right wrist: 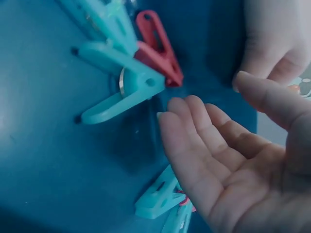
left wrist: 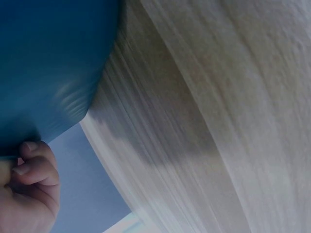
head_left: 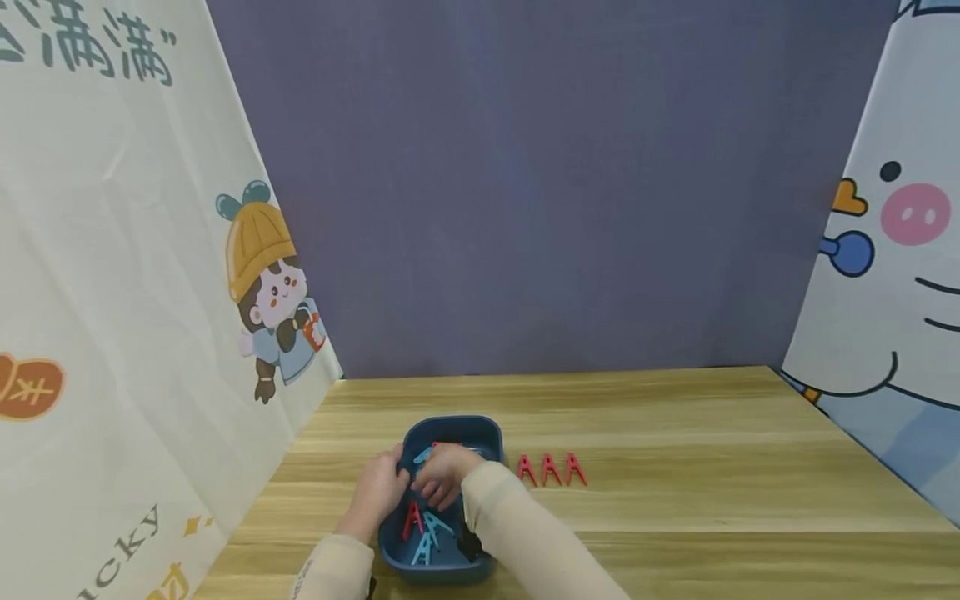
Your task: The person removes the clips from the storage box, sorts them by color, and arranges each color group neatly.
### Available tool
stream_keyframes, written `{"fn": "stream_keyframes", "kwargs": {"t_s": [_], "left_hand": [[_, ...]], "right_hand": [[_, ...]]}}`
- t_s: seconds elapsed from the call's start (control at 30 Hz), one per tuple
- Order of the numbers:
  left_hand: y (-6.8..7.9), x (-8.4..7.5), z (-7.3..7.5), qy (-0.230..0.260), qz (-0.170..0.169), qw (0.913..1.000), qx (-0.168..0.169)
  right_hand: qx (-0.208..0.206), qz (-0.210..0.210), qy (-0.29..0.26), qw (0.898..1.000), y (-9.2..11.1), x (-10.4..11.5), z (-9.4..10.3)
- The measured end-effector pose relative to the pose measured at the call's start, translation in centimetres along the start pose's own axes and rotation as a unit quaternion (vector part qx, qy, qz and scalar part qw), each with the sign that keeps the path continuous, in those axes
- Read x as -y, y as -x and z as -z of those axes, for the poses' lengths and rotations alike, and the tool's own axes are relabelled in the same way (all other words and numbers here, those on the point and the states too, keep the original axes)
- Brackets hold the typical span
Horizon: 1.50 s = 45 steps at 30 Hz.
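A dark blue plastic basin (head_left: 442, 575) holds several blue and red clothespins. My left hand (head_left: 378, 493) grips the basin's left rim; in the left wrist view its curled fingers (left wrist: 41, 167) are at the edge of the blue wall. Inside the basin, my right hand (head_left: 447, 472) hovers with nothing in it, thumb apart from the fairly straight fingers. In the right wrist view, a light blue clothespin (right wrist: 141, 87) and a red clothespin (right wrist: 165, 65) lie just beyond its fingertips. Another light blue clothespin (right wrist: 158, 196) is partly hidden beneath the hand.
Three red clothespins, the nearest a red clothespin (head_left: 527, 470), lie in a row on the wooden table (head_left: 675, 467) right of the basin. A grey-purple panel (head_left: 555, 192) stands behind the table, with printed sheets on both sides.
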<state>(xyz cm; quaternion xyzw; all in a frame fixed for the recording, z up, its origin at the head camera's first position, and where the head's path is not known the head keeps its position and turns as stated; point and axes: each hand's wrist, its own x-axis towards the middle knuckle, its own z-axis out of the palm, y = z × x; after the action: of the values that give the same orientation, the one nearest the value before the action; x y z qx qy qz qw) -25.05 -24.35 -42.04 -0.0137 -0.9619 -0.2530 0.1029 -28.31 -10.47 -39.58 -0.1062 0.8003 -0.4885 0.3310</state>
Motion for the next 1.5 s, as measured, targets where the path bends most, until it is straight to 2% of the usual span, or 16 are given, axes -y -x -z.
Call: {"fn": "stream_keyframes", "kwargs": {"t_s": [0.13, 0.27, 0.53, 0.77, 0.87, 1.1, 1.27, 1.5], "left_hand": [[0.0, 0.0, -0.4, 0.0, 0.005, 1.0, 0.007], [0.0, -0.1, -0.7, 0.003, 0.003, 1.0, 0.005], [0.1, 0.0, -0.7, -0.001, -0.022, 0.9997, -0.012], [0.2, -0.1, -0.5, -0.002, -0.031, 0.9993, -0.019], [0.2, -0.1, -0.4, -0.005, -0.038, 0.9991, -0.02], [0.2, -0.1, -0.4, 0.007, -0.036, 0.9992, -0.013], [0.3, -0.2, -0.3, 0.007, -0.03, 0.9995, -0.006], [0.4, -0.1, -0.3, 0.013, -0.031, 0.9993, -0.018]], "right_hand": [[0.008, -0.024, 0.024, 0.999, -0.3, -0.6, -0.1], [0.012, -0.028, 0.037, 0.999, -0.4, -1.0, -0.2], [0.046, -0.03, 0.034, 0.998, -0.4, -1.0, -0.8], [0.059, -0.025, 0.049, 0.997, -0.8, -0.9, -1.1], [0.078, -0.031, 0.048, 0.995, -1.0, -0.9, -1.2], [0.117, -0.043, 0.046, 0.991, -0.9, -0.6, -1.6], [0.125, -0.048, 0.04, 0.99, -0.9, -0.6, -1.8], [0.131, -0.018, 0.019, 0.991, -0.9, -0.2, -1.2]]}}
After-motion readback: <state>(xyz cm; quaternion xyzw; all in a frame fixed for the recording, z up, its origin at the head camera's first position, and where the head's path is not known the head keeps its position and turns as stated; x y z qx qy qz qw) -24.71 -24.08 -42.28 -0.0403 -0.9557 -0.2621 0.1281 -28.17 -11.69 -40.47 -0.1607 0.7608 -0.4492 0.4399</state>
